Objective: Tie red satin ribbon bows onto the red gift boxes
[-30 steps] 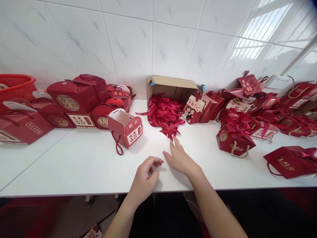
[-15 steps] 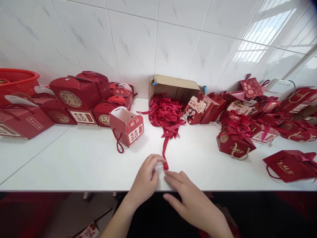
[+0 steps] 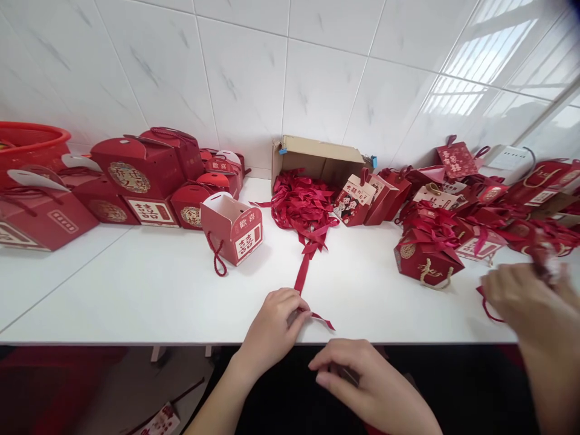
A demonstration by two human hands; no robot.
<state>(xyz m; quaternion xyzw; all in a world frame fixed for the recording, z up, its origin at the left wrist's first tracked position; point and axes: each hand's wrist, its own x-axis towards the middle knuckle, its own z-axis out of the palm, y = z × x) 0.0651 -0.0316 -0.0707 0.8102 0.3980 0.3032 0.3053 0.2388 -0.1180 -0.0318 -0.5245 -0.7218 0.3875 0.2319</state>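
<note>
Close to the front edge of the white table, my left hand (image 3: 281, 317) pinches a narrow red ribbon (image 3: 301, 275). One end of the ribbon pokes out to the right of the fingers, and the other runs back to a tangled heap of red ribbons (image 3: 301, 199). My right hand (image 3: 357, 371) hovers just off the table edge, fingers curved and thumb apart, touching nothing. An uncovered red gift box (image 3: 240, 232) with a rope handle stands left of the ribbon.
Behind the heap lies a cardboard box (image 3: 324, 150) on its side. Red gift boxes (image 3: 136, 172) are stacked at left beside a red basin (image 3: 36, 136). Ribboned boxes (image 3: 428, 254) crowd the right. Another person's hands (image 3: 521, 296), blurred, reach in at far right.
My left hand has closed on the ribbon, whose end now points right. My right hand has drawn back from the table. Another person's hands have come in over the box at far right.
</note>
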